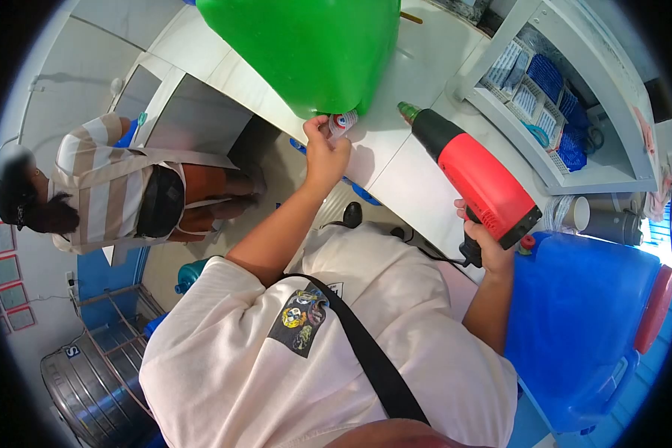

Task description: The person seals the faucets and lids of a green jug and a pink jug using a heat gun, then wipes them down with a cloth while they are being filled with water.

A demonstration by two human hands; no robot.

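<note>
My right hand (pixel 491 243) is wrapped round the handle of a red and black heat gun (pixel 479 175). Its greenish metal nozzle points up and left toward a large green plastic container (pixel 313 45). My left hand (pixel 325 158) pinches a small clear plastic seal with red and blue print (pixel 342 122) right at the container's lower edge. A gap of white counter lies between the nozzle and the seal. The heat gun's black cord hangs down from its handle.
A white counter (pixel 407 168) runs beneath the green container. On the right are a white shelf (pixel 560 175) with baskets of printed seals and a blue container (pixel 575 321). A person (pixel 112 179) in a striped top stands at left, near a metal tank (pixel 101 381).
</note>
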